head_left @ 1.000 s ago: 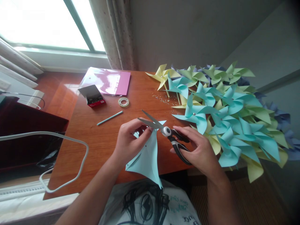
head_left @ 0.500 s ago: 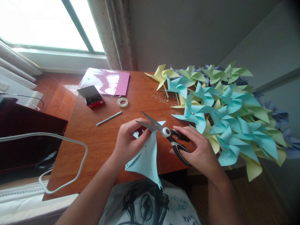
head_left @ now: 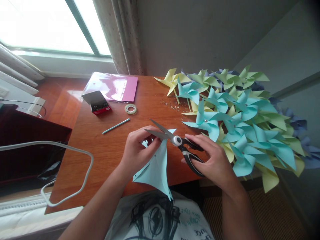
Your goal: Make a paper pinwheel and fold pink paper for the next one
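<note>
box [head_left: 97, 102] left of tape [head_left: 131, 108] | folder [head_left: 112, 86] behind both | pinwheels [head_left: 240, 126] right on table [head_left: 105, 150]

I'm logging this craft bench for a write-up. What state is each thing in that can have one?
Scissors: blades open, in right hand.
Blue paper: folded, held by left hand, at the blades.
Small box: lid open.
Pink folder: closed, lying flat.
Tape roll: lying flat.
Pinwheels: folded, piled up.
</note>
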Motion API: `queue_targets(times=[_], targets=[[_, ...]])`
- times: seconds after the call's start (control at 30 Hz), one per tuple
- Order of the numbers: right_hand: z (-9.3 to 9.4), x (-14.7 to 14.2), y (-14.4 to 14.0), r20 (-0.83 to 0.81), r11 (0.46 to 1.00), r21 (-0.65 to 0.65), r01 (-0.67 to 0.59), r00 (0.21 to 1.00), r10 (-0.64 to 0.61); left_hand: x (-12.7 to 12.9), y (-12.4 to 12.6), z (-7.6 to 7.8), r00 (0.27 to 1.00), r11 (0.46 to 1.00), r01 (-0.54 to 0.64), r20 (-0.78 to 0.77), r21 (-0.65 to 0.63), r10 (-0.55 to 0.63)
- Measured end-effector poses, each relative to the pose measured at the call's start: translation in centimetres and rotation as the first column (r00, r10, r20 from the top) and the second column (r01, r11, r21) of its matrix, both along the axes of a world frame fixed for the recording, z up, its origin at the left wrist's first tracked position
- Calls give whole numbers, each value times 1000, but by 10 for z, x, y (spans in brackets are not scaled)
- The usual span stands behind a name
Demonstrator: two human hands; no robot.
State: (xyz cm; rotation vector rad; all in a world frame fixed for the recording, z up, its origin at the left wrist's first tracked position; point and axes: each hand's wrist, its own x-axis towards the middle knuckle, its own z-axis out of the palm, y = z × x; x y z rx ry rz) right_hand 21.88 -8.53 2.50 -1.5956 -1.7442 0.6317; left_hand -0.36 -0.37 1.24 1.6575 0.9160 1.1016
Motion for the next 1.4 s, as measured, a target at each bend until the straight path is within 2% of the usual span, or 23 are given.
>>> queue_targets(times=[0.67, 0.9, 1.0, 1.1, 1.17, 1.33, 1.4], targets=[[-3, 3, 0, 48, 999, 42, -6, 999, 4, 2, 0, 1, 1000, 1000, -9, -19, 0, 9], [-6, -6, 0, -94, 1000, -20, 22, 995, -24, 0, 1, -2, 999, 1000, -17, -34, 0, 17], [-11, -8, -1, -176, 995, -65, 78, 980, -88, 0, 0, -3, 999, 1000, -25, -39, -12, 25], [-15, -7, 1, -311, 979, -144, 144, 933, -183, -1, -1, -2, 998, 998, -45, -41, -49, 43], [-16, -7, 4, -414, 967, -213, 142, 883, -221, -1, -1, -1, 998, 995, -47, -33, -86, 45], [-18, -11, 15, -698, 932, -356, -65, 682, -219, -1, -1, -2, 1000, 988, -27, 8, -150, 28], [-20, -13, 20, -735, 921, -380, -89, 633, -242, 0, -1, -3, 999, 988, -31, 31, -152, 36]])
